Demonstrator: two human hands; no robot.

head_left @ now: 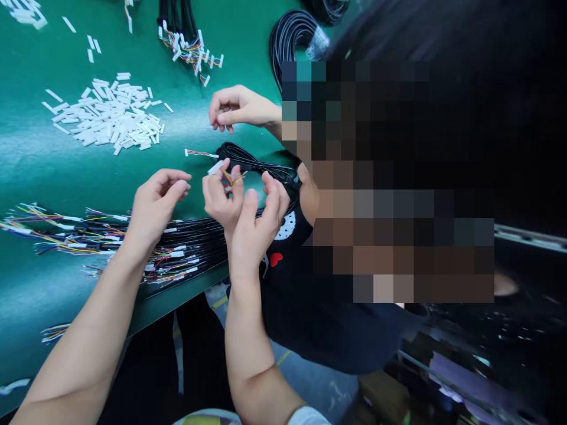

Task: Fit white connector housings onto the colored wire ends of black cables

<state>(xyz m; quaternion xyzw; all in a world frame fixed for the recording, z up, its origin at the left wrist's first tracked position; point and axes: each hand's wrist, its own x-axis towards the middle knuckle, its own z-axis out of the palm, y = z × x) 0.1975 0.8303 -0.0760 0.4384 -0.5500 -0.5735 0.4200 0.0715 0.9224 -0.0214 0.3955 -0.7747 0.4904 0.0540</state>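
Note:
My left hand (159,198) hovers over a bundle of black cables (195,233), its fingers loosely curled, thumb and fingertips slightly apart, with nothing visible in them. My right hand (261,227) is raised with thumb and fingers apart, and no held thing shows. Just beside it, a co-worker's hand (219,198) pinches a white connector (216,167) with yellow and brown wires. The co-worker's other hand (241,109) is held above the table, fingers curled. Under these hands lies a coiled black cable (248,156) with a small white plug (186,152) at its end.
A pile of white connector housings (119,115) lies on the green table (195,127). Cables with white plugs (190,50) lie at the back, near a black cable coil (292,38). The co-worker (328,336) leans in closely from the right.

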